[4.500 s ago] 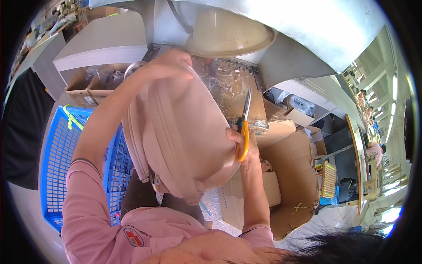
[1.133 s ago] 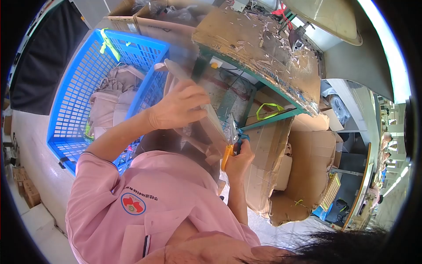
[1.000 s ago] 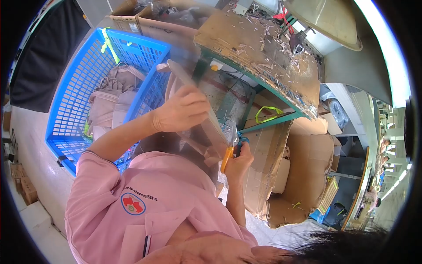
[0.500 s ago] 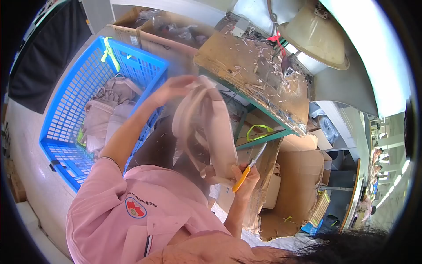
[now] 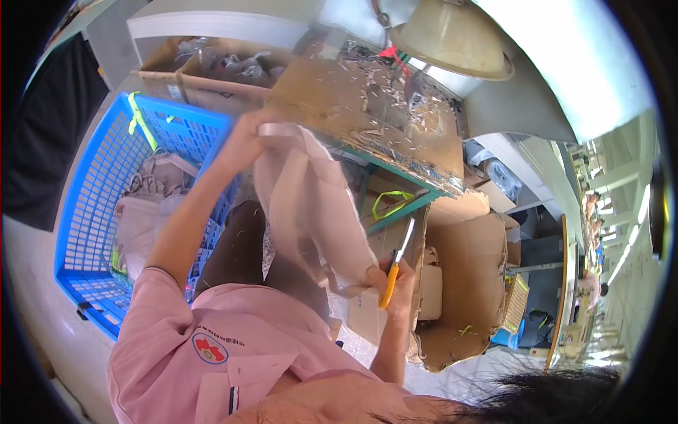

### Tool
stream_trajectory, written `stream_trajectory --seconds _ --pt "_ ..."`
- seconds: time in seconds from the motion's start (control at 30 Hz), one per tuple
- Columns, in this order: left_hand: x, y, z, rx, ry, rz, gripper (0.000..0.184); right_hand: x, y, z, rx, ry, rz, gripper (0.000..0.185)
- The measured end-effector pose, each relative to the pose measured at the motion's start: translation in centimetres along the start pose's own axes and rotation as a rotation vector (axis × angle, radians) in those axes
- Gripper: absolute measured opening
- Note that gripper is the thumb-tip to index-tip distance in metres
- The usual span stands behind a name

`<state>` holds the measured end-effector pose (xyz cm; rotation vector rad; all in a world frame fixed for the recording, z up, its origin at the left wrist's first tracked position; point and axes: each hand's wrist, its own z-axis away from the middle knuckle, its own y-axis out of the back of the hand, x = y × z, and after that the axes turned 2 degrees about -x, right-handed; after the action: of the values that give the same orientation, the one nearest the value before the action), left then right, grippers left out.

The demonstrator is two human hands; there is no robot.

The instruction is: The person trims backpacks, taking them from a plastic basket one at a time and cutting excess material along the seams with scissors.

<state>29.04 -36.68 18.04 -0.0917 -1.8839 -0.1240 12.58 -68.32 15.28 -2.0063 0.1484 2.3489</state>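
A pinkish-beige fabric piece (image 5: 311, 191) with a strap-like band along it is stretched between my two hands in front of my lap. My left hand (image 5: 251, 134), slightly blurred, grips its upper end near the blue basket. The lower end is pinched by my right hand (image 5: 397, 284), which also holds orange-handled scissors (image 5: 390, 283), their narrow metal blade pointing up and away from the cloth. Part of the scissors' handle is hidden in my palm.
A blue plastic basket (image 5: 67, 240) with similar fabric pieces (image 5: 145, 219) stands at the left. Ahead is a cardboard-covered bench (image 5: 318, 92) strewn with scraps, under a lamp shade (image 5: 452, 39). An open cardboard box (image 5: 466, 275) sits at the right.
The fabric has been spread out flatter and tauter between my hands. My left hand has shifted left in view, and the whole view has turned somewhat to the right.
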Motion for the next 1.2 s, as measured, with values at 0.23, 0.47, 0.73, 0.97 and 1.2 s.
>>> stream_trajectory --seconds 0.23,0.47,0.73,0.97,1.2 --pt "4.7 -0.8 -0.4 -0.059 -0.242 -0.272 0.017 -8.4 -0.4 -1.1 0.061 0.274 0.796 0.039" --pt "4.4 -1.2 0.0 -0.106 -0.193 -0.160 0.016 -10.3 -0.4 -2.8 0.009 0.444 1.043 0.055" --pt "4.4 -1.3 0.0 -0.113 -0.188 -0.094 0.017 -10.5 -0.3 -4.0 -0.048 0.516 1.045 0.056" --pt "4.2 -1.3 0.0 -0.088 -0.217 -0.106 0.014 -10.3 -0.8 -4.3 -0.054 0.561 1.038 0.050" --pt "3.6 -0.8 0.0 -0.098 -0.174 -0.025 0.018 -10.1 -1.1 -4.6 -0.077 0.641 0.965 0.050"
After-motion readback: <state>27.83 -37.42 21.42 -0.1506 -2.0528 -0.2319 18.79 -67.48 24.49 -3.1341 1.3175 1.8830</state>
